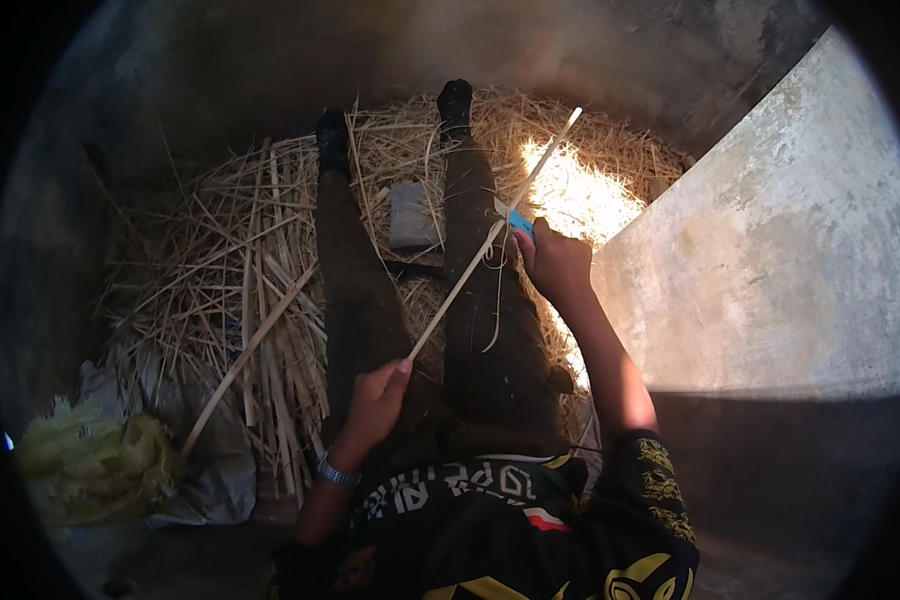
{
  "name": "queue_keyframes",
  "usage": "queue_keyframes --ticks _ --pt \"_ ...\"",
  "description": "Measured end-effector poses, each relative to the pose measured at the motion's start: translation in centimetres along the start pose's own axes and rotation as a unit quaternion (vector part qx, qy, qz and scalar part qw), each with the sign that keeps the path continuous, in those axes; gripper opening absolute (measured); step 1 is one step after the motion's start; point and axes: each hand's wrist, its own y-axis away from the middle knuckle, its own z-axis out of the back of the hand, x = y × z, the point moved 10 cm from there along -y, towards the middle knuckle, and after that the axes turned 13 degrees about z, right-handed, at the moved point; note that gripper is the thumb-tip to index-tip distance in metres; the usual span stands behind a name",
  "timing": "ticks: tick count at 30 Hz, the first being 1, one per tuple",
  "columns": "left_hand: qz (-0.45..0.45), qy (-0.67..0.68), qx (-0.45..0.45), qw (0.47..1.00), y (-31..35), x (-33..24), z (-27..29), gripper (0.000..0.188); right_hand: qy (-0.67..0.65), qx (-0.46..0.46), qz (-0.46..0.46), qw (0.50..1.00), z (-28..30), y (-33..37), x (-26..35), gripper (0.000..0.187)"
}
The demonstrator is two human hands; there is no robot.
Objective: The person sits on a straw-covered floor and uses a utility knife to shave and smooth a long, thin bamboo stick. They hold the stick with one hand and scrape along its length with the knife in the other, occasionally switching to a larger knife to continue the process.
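A long pale strip of split bamboo or cane (457, 288) slants across my lap, its far tip up at the right. My left hand (378, 400) is closed around its near end. In my right hand (558, 262) is a knife with a blue handle (520, 224), and its blade meets the strip beyond the middle. Thin curled shavings (496, 300) hang from the strip close to the blade, over my right leg. My fingers partly cover the knife handle.
My outstretched legs (355, 280) lie over shavings (610, 135). A grey block (414, 215) sits between them. Split strips (270, 330) are piled on the left, beside a yellow-green sack (95, 460). A pale concrete wall (760, 260) stands close on the right.
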Motion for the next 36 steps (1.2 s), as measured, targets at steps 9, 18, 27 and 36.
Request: queue_keyframes --ticks 9,18,27,36 --pt "-0.031 -0.092 -0.145 0.985 1.6 -1.9 1.6 0.036 -0.154 0.020 -0.127 0.980 -0.5 -2.7 -0.5 0.058" --pt "-0.137 -0.244 -0.291 0.915 4.3 -4.5 2.1 0.019 -0.128 0.131 0.024 0.983 -1.6 -0.1 4.5 0.057" --pt "-0.163 -0.302 -0.311 0.886 4.6 -5.5 1.1 0.020 -0.022 0.081 0.020 0.996 -4.1 -2.9 0.6 0.061" --pt "-0.041 -0.139 -0.299 0.943 7.3 -1.1 5.4 0.028 -0.223 -0.102 -0.352 0.904 -3.9 3.1 -22.7 0.077"
